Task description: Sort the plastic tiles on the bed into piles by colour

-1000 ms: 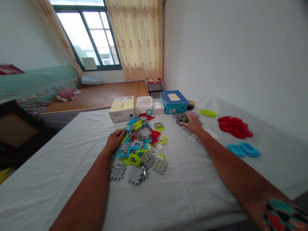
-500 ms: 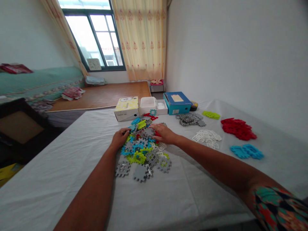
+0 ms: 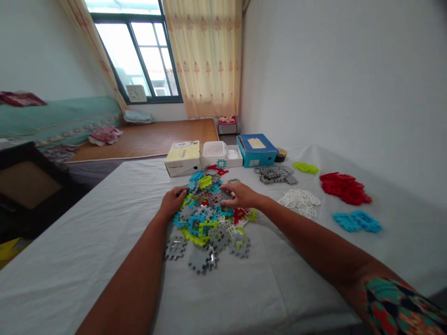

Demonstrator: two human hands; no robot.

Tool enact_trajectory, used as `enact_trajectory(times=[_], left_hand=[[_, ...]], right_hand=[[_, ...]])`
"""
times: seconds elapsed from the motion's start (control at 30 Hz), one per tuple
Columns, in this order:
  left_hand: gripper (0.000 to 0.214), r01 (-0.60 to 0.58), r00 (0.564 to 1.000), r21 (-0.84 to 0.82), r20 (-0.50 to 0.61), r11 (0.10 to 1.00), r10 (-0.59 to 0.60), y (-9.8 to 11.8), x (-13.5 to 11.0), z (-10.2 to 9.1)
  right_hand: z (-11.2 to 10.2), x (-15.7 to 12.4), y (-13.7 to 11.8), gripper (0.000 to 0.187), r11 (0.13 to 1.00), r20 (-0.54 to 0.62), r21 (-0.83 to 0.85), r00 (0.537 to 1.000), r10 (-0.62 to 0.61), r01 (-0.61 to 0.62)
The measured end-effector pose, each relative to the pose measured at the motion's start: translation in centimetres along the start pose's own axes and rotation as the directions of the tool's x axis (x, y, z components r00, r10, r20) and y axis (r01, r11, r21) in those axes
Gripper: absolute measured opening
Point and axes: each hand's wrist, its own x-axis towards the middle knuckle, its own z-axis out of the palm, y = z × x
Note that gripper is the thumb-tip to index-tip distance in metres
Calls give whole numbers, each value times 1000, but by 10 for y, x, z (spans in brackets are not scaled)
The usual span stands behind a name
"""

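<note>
Mixed pile of plastic tiles [image 3: 199, 211] on the cloth-covered bench [image 3: 115, 204], with both hands at it

Right of the pile lie a red cluster [image 3: 344, 187], a gray cluster [image 3: 274, 174], a white cluster [image 3: 299, 200], a blue cluster [image 3: 356, 221] and a green cluster [image 3: 306, 168], gray and white nearest it; the left hand [image 3: 172, 200] curls at the pile's left edge, whether pinching anything I cannot tell; the right hand [image 3: 240, 194] is over the pile's right side, thumb and fingers parted about a gray tile [image 3: 226, 196], though a grip is not clear; a second ago it was on the gray cluster, now untouched, and a red tile [image 3: 239, 215] has shifted to the pile's right edge; so handling is back at the pile.
</note>
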Motion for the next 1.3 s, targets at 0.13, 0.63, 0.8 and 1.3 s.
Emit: enact_trajectory(times=[0.13,0.63,0.8,1.3], left_hand=[[37,0,1000,4,-3,1000,0,-1,1,0],[39,7,1000,29,-8,1000,-7,-5,2,0],[37,-7,1000,49,-2,999,8,-4,2,0],[38,-14,1000,26,-5,1000,14,-3,1,0]], right_hand=[[-7,-8,19,45,977,-73,178,988,136,-121],[-75,-58,162,58,777,-611,76,587,532,-625],[-82,-63,173,58,749,-671,36,539,510,-662],[-36,-22,69,24,991,1,56,992,126,-126]])
